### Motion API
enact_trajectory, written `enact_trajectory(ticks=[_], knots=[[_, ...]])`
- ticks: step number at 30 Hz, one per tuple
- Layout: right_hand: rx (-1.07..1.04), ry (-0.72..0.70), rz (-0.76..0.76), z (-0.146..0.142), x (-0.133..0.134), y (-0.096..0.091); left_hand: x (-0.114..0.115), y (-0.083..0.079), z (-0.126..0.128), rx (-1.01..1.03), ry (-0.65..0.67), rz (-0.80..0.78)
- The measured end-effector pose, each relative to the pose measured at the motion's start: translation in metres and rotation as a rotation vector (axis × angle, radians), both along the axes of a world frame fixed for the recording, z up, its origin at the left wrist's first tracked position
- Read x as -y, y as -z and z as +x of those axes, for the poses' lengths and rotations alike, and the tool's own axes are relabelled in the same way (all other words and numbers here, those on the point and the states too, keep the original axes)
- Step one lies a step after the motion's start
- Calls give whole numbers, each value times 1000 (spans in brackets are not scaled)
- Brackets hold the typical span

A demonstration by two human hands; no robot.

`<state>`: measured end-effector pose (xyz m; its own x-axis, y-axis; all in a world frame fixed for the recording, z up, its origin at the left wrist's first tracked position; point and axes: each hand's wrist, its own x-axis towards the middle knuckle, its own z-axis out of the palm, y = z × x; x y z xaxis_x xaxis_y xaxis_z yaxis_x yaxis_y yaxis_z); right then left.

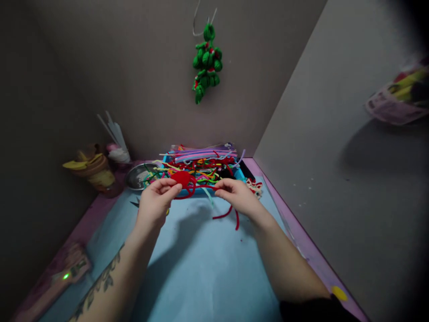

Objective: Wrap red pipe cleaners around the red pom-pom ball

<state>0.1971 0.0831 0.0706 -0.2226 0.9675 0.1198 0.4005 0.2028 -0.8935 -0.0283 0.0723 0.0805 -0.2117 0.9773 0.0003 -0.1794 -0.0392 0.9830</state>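
Observation:
Between thumb and fingers, my left hand [157, 197] pinches a red shape made of pipe cleaner [181, 179], with a dense rounded part and loose loops. From it a red strand runs across to my right hand [234, 193], which is closed on that strand. Loose red pipe cleaner ends [231, 215] show below my right hand; whether they join the held piece, I cannot tell. Just behind both hands is a blue tray [240, 175] heaped with pipe cleaners of many colours. Partly hidden by my left hand is a pair of scissors [134, 203].
A metal bowl [136, 177] stands left of the tray, near a pot with yellow pieces [97, 172] and a cup with white sticks [119, 154]. A glue gun [69, 273] lies at lower left. A green ornament [207, 62] and a basket [390, 107] hang on the walls.

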Motion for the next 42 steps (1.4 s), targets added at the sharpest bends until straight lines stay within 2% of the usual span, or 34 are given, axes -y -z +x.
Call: enact_trajectory(ticks=[2,4,7,10,12,15,19,22,27,29,31,35,42], knots=[[181,-71,7,10,-5,2,-1,0,-1,-12,-5,-11],[335,-81,69,17,-9,3,-1,1,-2,-25,-5,-17],[396,45,168,19,-11,4,-2,4,-1,-35,0,-18],[140,275,302,12,-5,1,-4,10,1,-15,15,-24],[-99,356,401,5,2,-2,-5,12,4,11,26,-35],[-285,286,474,-6,14,-6,-2,11,9,50,43,-60],[-289,247,567,-15,21,-7,2,9,15,91,90,-93],[-324,178,492,-22,19,-3,4,9,16,125,127,-91],[-580,129,47,-41,17,7,9,9,20,184,186,-112],[-551,127,-18,-47,22,9,11,8,22,188,179,-112],[-437,116,43,-49,28,7,12,6,24,201,164,-123],[-165,103,320,-42,37,-3,13,4,25,229,135,-106],[-119,106,501,-23,36,-19,11,5,22,244,99,-66]])
